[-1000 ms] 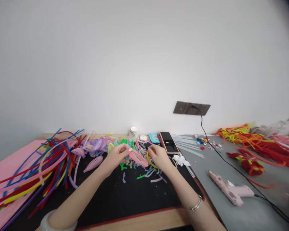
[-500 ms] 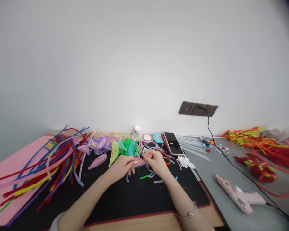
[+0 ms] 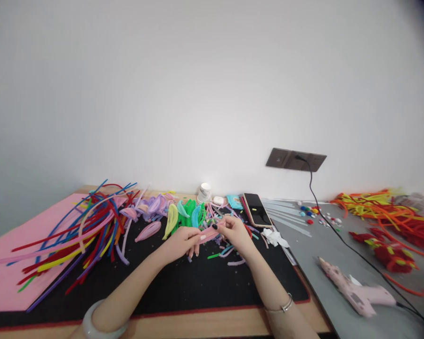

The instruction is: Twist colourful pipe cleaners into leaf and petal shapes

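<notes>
A: In the head view, what lettering are we seeing?
B: We are finding the marks on the white cup too small to read.
A: And textures?
B: We are observing the left hand and right hand, both nearly closed, pinching a fuzzy, elongated pink bundle between them, above the black mat.

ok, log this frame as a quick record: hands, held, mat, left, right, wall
hands: left hand and right hand, both gripping one piece
held: pink pipe-cleaner piece, partly hidden by fingers
mat: black mat below the hands
left: loose multicolour pipe cleaners, partly over a pink sheet
right: pink glue gun lying on a grey surface
wall: socket panel, one black cord plugged in
</notes>
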`<state>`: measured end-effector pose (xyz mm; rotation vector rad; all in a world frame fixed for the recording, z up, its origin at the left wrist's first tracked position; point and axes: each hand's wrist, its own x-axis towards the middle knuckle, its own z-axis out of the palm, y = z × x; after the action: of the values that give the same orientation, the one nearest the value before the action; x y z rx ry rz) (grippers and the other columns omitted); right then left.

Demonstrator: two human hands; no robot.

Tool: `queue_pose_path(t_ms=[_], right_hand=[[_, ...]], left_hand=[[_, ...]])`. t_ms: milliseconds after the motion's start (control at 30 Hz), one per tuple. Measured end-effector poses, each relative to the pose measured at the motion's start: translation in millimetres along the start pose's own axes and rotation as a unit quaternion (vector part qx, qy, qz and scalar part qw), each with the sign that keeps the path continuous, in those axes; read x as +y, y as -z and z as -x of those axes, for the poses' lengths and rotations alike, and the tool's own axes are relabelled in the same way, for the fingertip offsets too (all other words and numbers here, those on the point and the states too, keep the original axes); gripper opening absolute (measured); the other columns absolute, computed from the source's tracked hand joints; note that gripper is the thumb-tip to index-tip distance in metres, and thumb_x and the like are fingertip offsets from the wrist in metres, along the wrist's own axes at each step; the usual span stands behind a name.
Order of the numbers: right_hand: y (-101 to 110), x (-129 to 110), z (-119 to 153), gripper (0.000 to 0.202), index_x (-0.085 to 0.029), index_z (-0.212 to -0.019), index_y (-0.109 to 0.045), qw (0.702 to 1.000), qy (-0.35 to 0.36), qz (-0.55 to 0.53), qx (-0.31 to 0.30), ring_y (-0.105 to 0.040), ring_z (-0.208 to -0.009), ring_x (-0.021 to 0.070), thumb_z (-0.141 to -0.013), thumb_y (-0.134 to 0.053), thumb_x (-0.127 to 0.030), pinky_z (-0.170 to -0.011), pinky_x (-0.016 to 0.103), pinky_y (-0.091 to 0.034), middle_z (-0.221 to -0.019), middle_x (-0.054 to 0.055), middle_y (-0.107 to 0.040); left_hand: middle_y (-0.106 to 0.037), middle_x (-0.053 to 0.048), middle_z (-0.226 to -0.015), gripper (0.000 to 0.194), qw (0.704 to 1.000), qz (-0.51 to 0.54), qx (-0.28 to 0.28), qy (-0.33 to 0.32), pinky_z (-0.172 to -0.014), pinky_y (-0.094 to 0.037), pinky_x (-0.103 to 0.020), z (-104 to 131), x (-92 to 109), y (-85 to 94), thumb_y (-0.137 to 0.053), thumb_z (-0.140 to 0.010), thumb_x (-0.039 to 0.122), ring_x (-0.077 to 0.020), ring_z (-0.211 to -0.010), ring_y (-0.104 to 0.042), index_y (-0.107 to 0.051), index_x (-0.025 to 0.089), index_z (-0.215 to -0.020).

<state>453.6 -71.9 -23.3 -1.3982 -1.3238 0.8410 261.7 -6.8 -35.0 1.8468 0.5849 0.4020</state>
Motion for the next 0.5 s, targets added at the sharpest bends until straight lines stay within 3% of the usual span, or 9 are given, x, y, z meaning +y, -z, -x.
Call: queue_pose_path(t_ms=[133, 233, 367, 500], right_hand=[[1, 6, -5, 0.026, -0.019, -0.067, -0.046, 0.999, -0.004, -0.042, 0.024, -0.035, -0.040, 0.0082, -0.078, -0.054, -0.042, -0.043, 0.021, -0.030, -0.048, -0.006, -0.045], [1, 2, -5, 0.023, -0.019, -0.064, -0.046, 0.996, 0.042, 0.063, 0.056, -0.040, -0.044, 0.0094, -0.081, -0.050, -0.034, -0.045, 0.022, -0.031, -0.050, -0.004, -0.047], [-3, -8, -7, 0.023, -0.018, -0.061, -0.046, 0.962, 0.129, 0.218, 0.103, -0.042, -0.051, 0.0110, -0.083, -0.045, -0.025, -0.054, 0.023, -0.031, -0.051, -0.003, -0.045], [-10, -17, -19, 0.024, -0.018, -0.060, -0.047, 0.954, 0.143, 0.246, 0.096, -0.040, -0.053, 0.0113, -0.083, -0.044, -0.025, -0.055, 0.023, -0.030, -0.052, -0.002, -0.045]], left_hand=[[-0.060, 0.001, -0.054, 0.038, 0.999, 0.024, -0.021, 0.034, -0.044, -0.036, -0.021, 3, -3, -0.1, -0.046, -0.085, 0.051, -0.0095, -0.040, -0.050, -0.053, 0.017, -0.070], [-0.055, 0.002, -0.046, 0.046, 0.997, 0.025, -0.002, 0.073, -0.040, -0.031, -0.021, 5, -3, 0.1, -0.043, -0.082, 0.059, -0.0094, -0.035, -0.046, -0.051, 0.017, -0.064], [-0.052, 0.002, -0.041, 0.052, 0.994, 0.047, 0.027, 0.091, -0.038, -0.027, -0.021, 8, 3, -0.6, -0.045, -0.076, 0.067, -0.0083, -0.032, -0.040, -0.049, 0.018, -0.059], [-0.053, 0.001, -0.042, 0.052, 0.989, 0.093, 0.051, 0.102, -0.038, -0.026, -0.020, 11, 3, 1.6, -0.048, -0.074, 0.067, -0.0076, -0.033, -0.040, -0.052, 0.017, -0.061]])
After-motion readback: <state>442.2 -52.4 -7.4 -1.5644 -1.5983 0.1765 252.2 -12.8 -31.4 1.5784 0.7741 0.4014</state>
